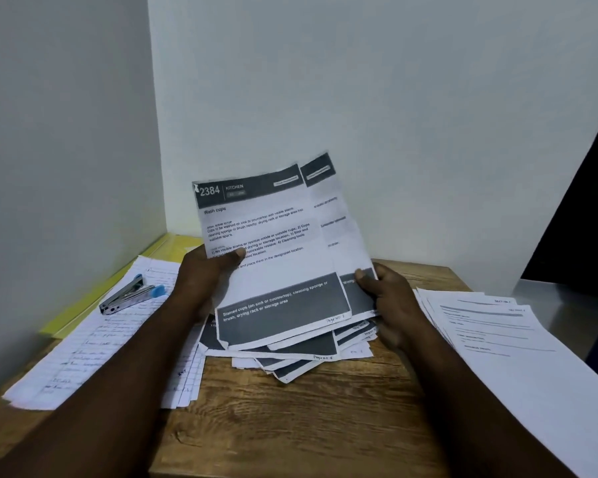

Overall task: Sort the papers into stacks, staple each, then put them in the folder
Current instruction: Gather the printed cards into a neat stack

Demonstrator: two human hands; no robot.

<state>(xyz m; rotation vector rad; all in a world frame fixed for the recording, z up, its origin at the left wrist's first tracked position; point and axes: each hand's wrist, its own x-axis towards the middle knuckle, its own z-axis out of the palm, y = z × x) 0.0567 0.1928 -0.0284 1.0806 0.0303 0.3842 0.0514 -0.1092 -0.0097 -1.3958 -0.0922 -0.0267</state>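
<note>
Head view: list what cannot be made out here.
- Second held sheet: mostly covered by the front sheet.
- Yellow folder: largely under the handwritten pages.
- Handwriting on those pages: too small to read.
- Typed stack: text blurred, far corner cut by the right edge.

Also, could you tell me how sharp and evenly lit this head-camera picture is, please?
Head view: dim, flat light with a cool cast; the held printed sheets are sharp enough to read "2384 KITCHEN", though their small print smears; the handwritten pages and the stack at right are soft; wide-angle bending shows at the edges.
</note>
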